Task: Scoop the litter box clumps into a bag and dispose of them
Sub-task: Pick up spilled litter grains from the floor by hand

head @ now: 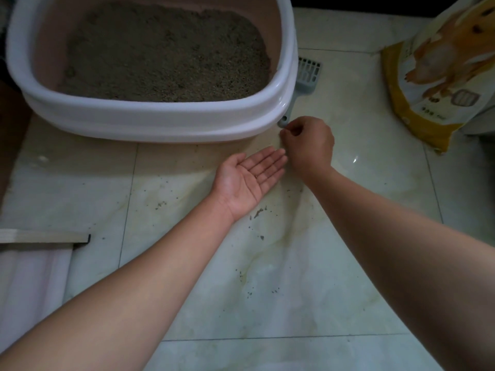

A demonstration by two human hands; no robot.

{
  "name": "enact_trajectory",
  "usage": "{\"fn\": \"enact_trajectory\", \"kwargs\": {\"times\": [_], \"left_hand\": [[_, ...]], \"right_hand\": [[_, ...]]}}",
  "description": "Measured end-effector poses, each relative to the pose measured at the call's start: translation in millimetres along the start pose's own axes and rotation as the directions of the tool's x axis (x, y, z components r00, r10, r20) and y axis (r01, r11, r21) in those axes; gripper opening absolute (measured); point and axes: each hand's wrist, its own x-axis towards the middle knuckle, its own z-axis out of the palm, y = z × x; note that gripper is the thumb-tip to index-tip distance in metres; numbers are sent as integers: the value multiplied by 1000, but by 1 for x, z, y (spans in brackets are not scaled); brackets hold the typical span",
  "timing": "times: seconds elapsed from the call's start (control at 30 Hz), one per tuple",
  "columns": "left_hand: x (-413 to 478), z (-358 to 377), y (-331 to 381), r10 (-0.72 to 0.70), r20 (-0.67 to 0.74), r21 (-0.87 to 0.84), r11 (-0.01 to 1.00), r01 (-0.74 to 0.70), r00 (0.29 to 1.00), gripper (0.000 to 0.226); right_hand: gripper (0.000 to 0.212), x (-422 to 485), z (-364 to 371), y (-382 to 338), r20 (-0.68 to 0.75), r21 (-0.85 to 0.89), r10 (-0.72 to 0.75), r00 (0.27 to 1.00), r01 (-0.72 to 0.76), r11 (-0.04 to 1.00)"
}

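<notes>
A white litter box (150,121) with a pink inner wall stands on the tiled floor, filled with grey-brown litter (166,54). A grey slotted scoop (308,76) lies on the floor against the box's right side, its handle end beside my right hand. My left hand (249,178) is held flat, palm up, fingers together, in front of the box with nothing visible in it. My right hand (308,143) hovers just right of those fingertips with thumb and fingers pinched together; whether they hold a grain is too small to tell.
Loose litter grains (258,212) are scattered over the pale marble tiles between my arms. A yellow and white litter bag (439,73) stands at the right. A wooden strip and white panel (40,236) lie at the lower left.
</notes>
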Motion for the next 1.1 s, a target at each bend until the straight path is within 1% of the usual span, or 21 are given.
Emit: {"fn": "enact_trajectory", "kwargs": {"times": [0.1,0.17,0.27,0.33,0.37,0.4,0.47,0.5,0.53,0.57,0.63,0.67,0.7,0.73,0.77,0.83,0.9,1.0,1.03,1.1], "left_hand": [[0,-1,3,3,1,-2,1000,-3,1000,52],[-1,-3,5,8,2,1,1000,-8,1000,52],[-2,-5,7,24,-12,3,1000,-24,1000,51],[-2,-7,8,36,-20,6,999,-36,999,52],[-3,-7,8,39,-24,9,999,-39,999,52],[-3,-8,9,42,-27,12,999,-42,999,52],[-3,-9,9,46,-36,19,999,-46,998,53],[-2,-9,9,46,-43,27,999,-45,998,53],[-2,-9,10,47,-51,36,998,-45,998,53],[-1,-10,10,49,-58,45,998,-46,997,53],[0,-9,11,54,-72,64,997,-49,996,54],[0,-8,11,50,-76,69,997,-45,996,53],[-1,-8,11,44,-75,68,997,-39,996,53],[-1,-9,11,39,-71,59,998,-35,997,53],[-2,-10,11,36,-62,47,998,-34,997,52],[-3,-13,12,22,-28,18,1000,-22,999,51],[-6,-14,13,16,-6,-6,1000,-16,1000,51],[-10,-16,15,28,-4,-24,999,-28,1000,50],[-12,-17,15,32,-3,-26,999,-32,999,50],[-15,-19,15,26,11,-25,999,-26,1000,51]], "right_hand": [[18,1,2,0,17,-57,-66,998,66,996],[20,3,4,2,34,-131,-130,991,134,982],[24,5,10,4,93,-316,-275,957,291,903],[22,6,9,5,139,-380,-307,941,337,861],[21,5,6,6,148,-367,-297,943,331,869],[19,4,2,6,139,-311,-269,953,300,902],[15,-6,-8,6,89,-107,-205,975,214,971],[13,-15,-13,6,57,-10,-215,975,216,976],[12,-27,-17,3,42,43,-265,963,263,964],[11,-40,-20,1,60,58,-341,938,338,940],[10,-62,-19,-3,154,33,-479,864,480,877],[10,-68,-17,-2,187,21,-514,837,520,854],[9,-70,-15,-1,189,24,-523,831,528,849],[9,-71,-14,1,162,39,-508,846,509,860],[10,-69,-14,3,114,64,-469,876,464,883],[11,-60,-14,9,21,103,-325,946,321,941],[11,-43,-14,18,-16,88,-161,987,162,983],[15,-17,-10,21,-22,86,0,1000,2,996],[16,-10,-8,19,-22,90,30,999,-28,996],[15,-2,-4,12,-18,76,44,999,-43,996]]}}
